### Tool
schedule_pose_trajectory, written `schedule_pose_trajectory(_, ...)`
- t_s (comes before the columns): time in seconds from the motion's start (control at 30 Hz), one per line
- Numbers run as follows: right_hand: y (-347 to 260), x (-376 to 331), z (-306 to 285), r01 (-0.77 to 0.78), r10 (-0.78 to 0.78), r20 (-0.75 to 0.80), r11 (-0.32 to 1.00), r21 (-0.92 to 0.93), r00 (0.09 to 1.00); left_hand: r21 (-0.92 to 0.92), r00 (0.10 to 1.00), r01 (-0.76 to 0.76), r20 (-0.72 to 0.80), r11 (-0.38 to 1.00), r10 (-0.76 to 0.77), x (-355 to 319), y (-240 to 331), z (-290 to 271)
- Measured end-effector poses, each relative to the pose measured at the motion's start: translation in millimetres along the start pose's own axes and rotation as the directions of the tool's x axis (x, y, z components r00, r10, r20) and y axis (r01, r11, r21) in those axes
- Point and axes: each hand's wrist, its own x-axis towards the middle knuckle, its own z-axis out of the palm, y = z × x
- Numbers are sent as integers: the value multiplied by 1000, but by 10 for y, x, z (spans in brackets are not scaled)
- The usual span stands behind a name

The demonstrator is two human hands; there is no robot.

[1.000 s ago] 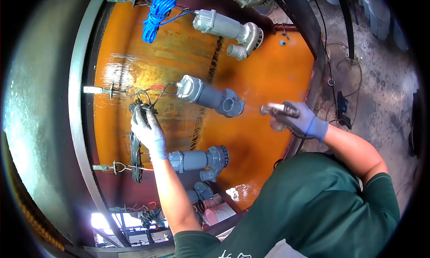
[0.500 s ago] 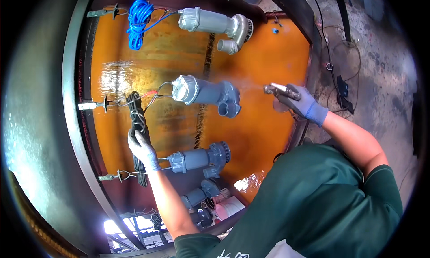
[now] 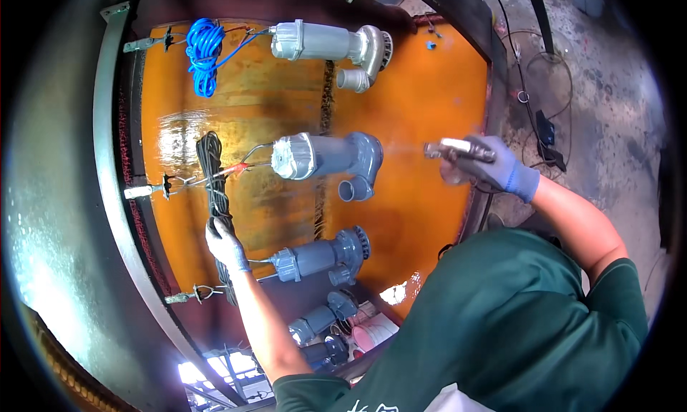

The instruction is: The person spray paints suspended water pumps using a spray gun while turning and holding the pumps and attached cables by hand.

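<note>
Two gloved hands work at an orange-stained booth wall, the right hand (image 3: 494, 170) clenched on a spray gun (image 3: 458, 150) aimed at the hanging grey pump (image 3: 325, 158), the left hand (image 3: 226, 241) gripping its limp black cable coil (image 3: 213, 176), the heavy-looking, likely wet-painted pump best steadied by that cord.

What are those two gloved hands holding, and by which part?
Right hand holds a metal spray gun by its grip; left hand grasps the black coiled cable bundle near its lower end.

The gloved left hand (image 3: 226, 244) is closed in a grip, arm extended. The gloved right hand (image 3: 483, 165) is clenched too, raised higher than the left.
</note>
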Motion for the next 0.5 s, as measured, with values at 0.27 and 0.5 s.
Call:
schedule_pose_trajectory(0.27, -441, -125, -121, 158, -141, 93, 965, -208, 986, 99, 1000, -18, 1, 995, 18, 97, -204, 138)
schedule_pose_trajectory(0.5, -651, -102, -27, 133, -130, 119, 991, -24, 984, 184, 995, -70, -63, 980, 83, 170, -368, 236)
